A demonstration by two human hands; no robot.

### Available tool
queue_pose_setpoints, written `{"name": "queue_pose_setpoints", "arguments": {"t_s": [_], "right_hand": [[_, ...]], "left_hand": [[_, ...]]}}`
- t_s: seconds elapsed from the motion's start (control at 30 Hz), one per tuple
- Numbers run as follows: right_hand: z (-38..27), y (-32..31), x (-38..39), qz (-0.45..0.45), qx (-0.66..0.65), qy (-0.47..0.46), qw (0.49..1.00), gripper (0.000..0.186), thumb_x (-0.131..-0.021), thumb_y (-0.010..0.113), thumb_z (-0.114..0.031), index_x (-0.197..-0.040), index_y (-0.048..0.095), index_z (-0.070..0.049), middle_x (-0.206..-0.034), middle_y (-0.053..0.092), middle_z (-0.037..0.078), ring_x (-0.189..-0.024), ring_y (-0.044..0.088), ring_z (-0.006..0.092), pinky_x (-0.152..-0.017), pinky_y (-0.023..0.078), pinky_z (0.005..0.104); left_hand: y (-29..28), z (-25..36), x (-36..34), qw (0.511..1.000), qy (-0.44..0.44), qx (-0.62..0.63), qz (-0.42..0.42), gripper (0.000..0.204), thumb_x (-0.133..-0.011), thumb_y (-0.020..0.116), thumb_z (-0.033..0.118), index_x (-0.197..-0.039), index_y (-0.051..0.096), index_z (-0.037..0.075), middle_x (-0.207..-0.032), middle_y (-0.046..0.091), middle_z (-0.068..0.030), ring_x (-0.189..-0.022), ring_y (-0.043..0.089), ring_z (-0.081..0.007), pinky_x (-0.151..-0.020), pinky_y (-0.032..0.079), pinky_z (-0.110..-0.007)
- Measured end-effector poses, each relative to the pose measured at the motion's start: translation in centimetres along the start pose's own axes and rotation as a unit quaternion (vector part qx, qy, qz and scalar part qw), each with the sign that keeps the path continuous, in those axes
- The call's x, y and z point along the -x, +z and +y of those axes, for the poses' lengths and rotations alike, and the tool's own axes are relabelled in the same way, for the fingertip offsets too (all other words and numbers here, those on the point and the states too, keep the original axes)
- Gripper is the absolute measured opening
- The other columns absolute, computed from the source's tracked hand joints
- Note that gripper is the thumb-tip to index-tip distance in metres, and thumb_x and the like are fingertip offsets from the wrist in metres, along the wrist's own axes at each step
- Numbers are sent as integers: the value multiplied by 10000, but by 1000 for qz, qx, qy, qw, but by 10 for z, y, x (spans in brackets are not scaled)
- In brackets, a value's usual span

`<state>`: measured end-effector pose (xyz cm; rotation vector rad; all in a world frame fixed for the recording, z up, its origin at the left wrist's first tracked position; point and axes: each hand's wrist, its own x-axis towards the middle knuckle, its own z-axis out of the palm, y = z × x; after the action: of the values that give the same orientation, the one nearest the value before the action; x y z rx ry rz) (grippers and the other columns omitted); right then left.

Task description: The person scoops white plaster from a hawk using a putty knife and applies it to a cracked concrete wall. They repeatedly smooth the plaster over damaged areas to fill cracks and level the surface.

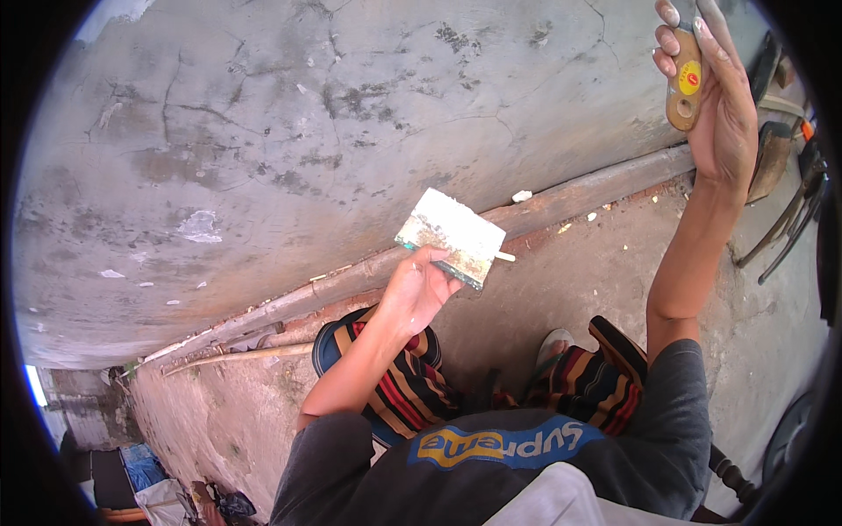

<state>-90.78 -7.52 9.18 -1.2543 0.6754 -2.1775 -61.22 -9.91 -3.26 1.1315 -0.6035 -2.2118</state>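
My left hand [419, 294] is closed on the near edge of a flat rectangular plate [452, 235], its thumb on top. White paste-like material smears the plate, and its near edge is green. A short pale stick or handle [505, 257] juts from its right side. Raised at the upper right, my right hand [724, 123] is closed around a scraper [684, 101] with a brown handle, a yellow-red sticker and a hole at its end. The scraper's blade is out of view. Beyond both hands stands a grey plastered wall [289, 131] with cracks, dark stains and pale patches.
A raised ledge [596, 202] runs along the wall's foot, with pale crumbs near it. A long pole [237, 355] lies at left. Dark tools or furniture parts [794, 210] crowd the right edge. Bags and cloth [162, 491] lie at lower left. My striped-clad legs are below.
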Motion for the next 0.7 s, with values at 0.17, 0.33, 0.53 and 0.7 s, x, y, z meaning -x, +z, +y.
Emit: {"name": "queue_pose_setpoints", "arguments": {"t_s": [0.17, 0.33, 0.53, 0.7], "right_hand": [[13, -35, -11, 131, 75, -205, 967, 433, -965, 488, -146, -1356, 454, 38, -990, 609, 100, -811, 588, 124, -678, 502, 254], [116, -44, 81, 348, 87, -55, 932, 430, -982, 470, -111, -1399, 433, -15, -1018, 572, 63, -820, 563, 102, -713, 497, 257], [151, -30, 98, 358, 171, -55, 916, 405, -984, 482, -106, -1378, 463, -15, -989, 489, 34, -791, 534, 84, -696, 484, 245], [163, -26, 92, 340, 247, -54, 906, 383, -969, 480, -59, -1350, 503, -29, -1040, 465, 73, -781, 546, 101, -647, 491, 256]], "left_hand": [[3, 6, 5, 999, 13, 14, -42, 395, -844, 504, 56, -1223, 426, -21, -1244, 546, -140, -1159, 541, -258, -1035, 418, -418], [-4, 1, 17, 998, 29, 42, -26, 450, -813, 511, 27, -1258, 451, -2, -1268, 547, -139, -1184, 530, -282, -1043, 408, -438], [-15, 10, 22, 1000, 18, 3, -16, 465, -803, 533, 36, -1262, 464, 18, -1258, 560, -132, -1171, 542, -280, -1017, 422, -435], [-22, 14, 27, 999, 39, 6, -20, 482, -795, 555, 43, -1268, 463, 20, -1259, 563, -134, -1169, 546, -281, -1005, 434, -434]]}}
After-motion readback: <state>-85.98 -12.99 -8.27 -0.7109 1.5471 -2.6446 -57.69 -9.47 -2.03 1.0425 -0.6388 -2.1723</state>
